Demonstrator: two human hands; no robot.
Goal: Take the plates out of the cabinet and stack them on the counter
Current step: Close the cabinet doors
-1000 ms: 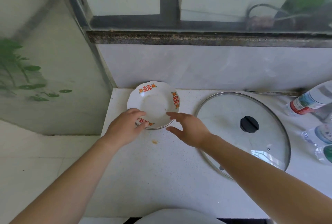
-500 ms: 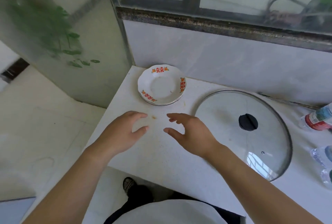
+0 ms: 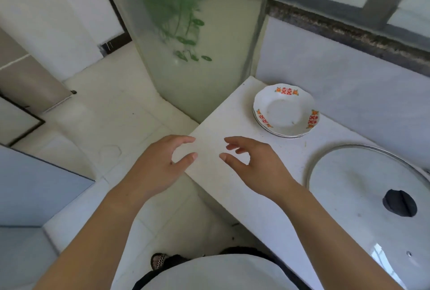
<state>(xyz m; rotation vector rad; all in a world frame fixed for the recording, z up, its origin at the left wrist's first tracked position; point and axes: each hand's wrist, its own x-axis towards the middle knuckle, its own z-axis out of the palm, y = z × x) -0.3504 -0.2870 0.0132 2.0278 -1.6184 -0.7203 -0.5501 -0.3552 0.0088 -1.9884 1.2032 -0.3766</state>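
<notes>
Pale tiled floor (image 3: 111, 113) runs below a frosted glass panel (image 3: 186, 57) printed with green leaves. A white wall (image 3: 349, 94) rises behind the counter (image 3: 232, 173), under a speckled stone sill (image 3: 349, 31).

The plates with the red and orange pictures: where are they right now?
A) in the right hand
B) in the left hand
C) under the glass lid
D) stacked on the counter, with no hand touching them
D: the plates sit stacked on the counter, apart from the empty left hand, right hand and glass lid.
</notes>
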